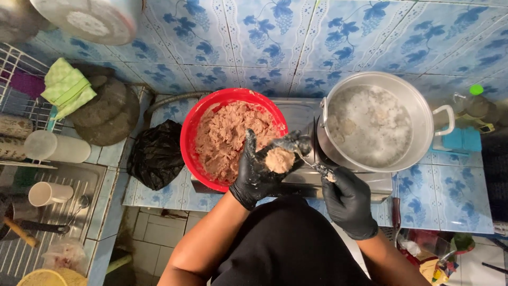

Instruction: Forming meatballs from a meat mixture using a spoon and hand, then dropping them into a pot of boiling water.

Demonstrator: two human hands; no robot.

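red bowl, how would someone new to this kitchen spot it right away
Start at the blue grape-patterned tile wall and drop to the countertop below it. The red bowl sits left of the big metal pot of cloudy water, beside a crumpled black plastic bag. It is the only bright red thing there, filled with pinkish-brown paste.

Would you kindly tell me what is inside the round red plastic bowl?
The round red plastic bowl is filled with pinkish-brown minced paste. The black-gloved left hand, squeezing a ball of paste, covers the bowl's near right part; its bottom is hidden under the paste.
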